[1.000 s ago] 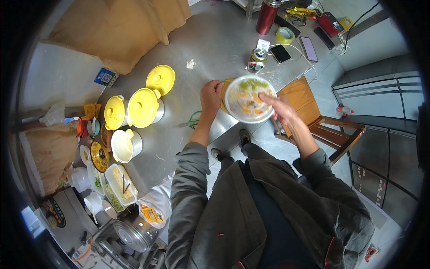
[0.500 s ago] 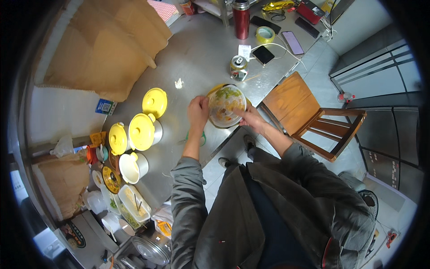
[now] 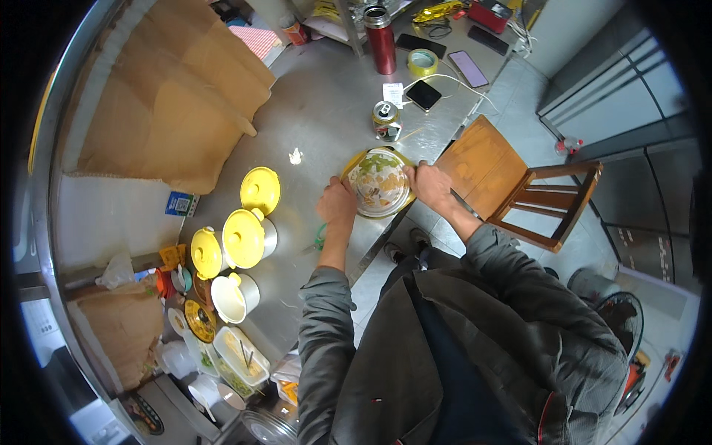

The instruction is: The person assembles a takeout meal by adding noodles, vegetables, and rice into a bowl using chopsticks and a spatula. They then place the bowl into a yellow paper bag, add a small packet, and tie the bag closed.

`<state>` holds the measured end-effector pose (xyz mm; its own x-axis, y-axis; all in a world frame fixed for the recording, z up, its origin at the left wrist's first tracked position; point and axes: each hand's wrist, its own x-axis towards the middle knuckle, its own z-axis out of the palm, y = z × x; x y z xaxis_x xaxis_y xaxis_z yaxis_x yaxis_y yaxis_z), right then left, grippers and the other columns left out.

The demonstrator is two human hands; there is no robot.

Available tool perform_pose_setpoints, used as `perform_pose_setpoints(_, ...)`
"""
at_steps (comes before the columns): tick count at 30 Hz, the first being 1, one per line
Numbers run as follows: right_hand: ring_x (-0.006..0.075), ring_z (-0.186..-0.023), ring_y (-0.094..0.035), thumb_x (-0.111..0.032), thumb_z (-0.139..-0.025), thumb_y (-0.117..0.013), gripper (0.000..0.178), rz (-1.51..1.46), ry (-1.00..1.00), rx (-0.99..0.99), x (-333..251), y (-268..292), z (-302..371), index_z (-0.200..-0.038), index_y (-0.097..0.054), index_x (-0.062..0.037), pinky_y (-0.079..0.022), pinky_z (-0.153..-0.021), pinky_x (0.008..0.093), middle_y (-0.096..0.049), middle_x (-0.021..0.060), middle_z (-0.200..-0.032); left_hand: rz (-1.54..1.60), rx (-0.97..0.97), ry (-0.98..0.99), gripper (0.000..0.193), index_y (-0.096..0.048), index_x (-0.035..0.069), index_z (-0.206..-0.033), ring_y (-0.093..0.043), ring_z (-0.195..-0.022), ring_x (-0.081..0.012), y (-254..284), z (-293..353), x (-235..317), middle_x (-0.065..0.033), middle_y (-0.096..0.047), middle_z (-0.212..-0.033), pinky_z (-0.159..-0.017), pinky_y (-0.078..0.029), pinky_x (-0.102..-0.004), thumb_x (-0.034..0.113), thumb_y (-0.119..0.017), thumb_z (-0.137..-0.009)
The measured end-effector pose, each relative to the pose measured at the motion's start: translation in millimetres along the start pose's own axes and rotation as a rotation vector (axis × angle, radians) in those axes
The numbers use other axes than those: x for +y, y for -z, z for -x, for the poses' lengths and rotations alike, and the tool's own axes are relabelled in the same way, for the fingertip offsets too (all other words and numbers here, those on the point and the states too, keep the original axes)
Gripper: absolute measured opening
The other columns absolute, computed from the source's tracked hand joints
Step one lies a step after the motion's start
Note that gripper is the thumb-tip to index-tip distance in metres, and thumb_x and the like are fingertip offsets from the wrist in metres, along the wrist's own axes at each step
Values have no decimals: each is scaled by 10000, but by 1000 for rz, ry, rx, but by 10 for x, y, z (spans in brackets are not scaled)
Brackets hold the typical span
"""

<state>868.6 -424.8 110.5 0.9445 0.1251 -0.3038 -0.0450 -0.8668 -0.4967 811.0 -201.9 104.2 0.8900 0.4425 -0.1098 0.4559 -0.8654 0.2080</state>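
Your left hand (image 3: 338,202) is curled in, with its fingers gripping the edge of a round bowl (image 3: 380,185). Take the bowl as the middle of a clock, with 12 at the far side. Your left hand sits between 8 and 9 o'clock. Your right hand (image 3: 432,184) is curled too and grips the edge at 3 o'clock. The bowl has a see-through lid on top, with green and orange bits showing under it, and some yellow shows around its rim. It is over the near edge of the shiny metal table (image 3: 311,96); you cannot tell if it touches the top.

Just past the bowl, at 12 o'clock, stands a drink can (image 3: 386,122). Far behind it is a tall red flask (image 3: 382,48). A black phone (image 3: 424,95) lies at 1 o'clock, with a roll of tape (image 3: 423,63) beyond it. Close to 3 o'clock is a wooden chair (image 3: 486,159). Green-handled scissors (image 3: 320,236) lie between 7 and 8, near your left wrist. Farther out, near 8, are white pots with yellow lids (image 3: 245,236).
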Motion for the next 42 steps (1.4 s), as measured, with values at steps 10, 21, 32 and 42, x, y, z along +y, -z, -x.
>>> perform_pose_setpoints(10, 457, -893, -679, -167, -914, -537, 238, 63, 84, 99, -159, 31, 103, -985, -641, 35, -534, -798, 536, -688, 293, -938, 169, 39, -105, 338, -652, 29, -943, -705, -782, -406, -5, -15, -105, -204, -719, -862, -698, -561, -493, 341, -529, -988)
perform_pose_setpoints(21, 370, -762, -720, -90, -777, -620, 115, 235, 328, 176, -642, 205, 110, -759, -721, -38, -569, -663, 474, -711, 207, -792, 177, 155, -409, 407, -700, -13, -800, -661, -754, -456, 422, -310, -434, -263, -675, -796, -681, -520, -527, 292, -505, -987)
perform_pose_setpoints(32, 408, -842, -693, -115, -832, -605, 151, -34, 223, -75, -252, 697, -616, -827, -720, -18, -553, -751, 495, -699, 234, -842, -77, 2, -66, 463, -732, 45, -873, -671, -744, -437, 544, -407, -328, -216, -687, -775, -653, -523, -508, 453, -534, -968)
perform_pose_setpoints(42, 438, -959, -650, -211, -927, -535, 266, -463, 551, 453, -740, 1899, -5020, -1039, -674, -13, -509, -846, 512, -680, 262, -953, 574, 45, 286, 260, -687, -57, -1045, -597, -706, -108, 587, -392, -148, -44, -671, -816, -661, -497, -260, 185, -679, -953)
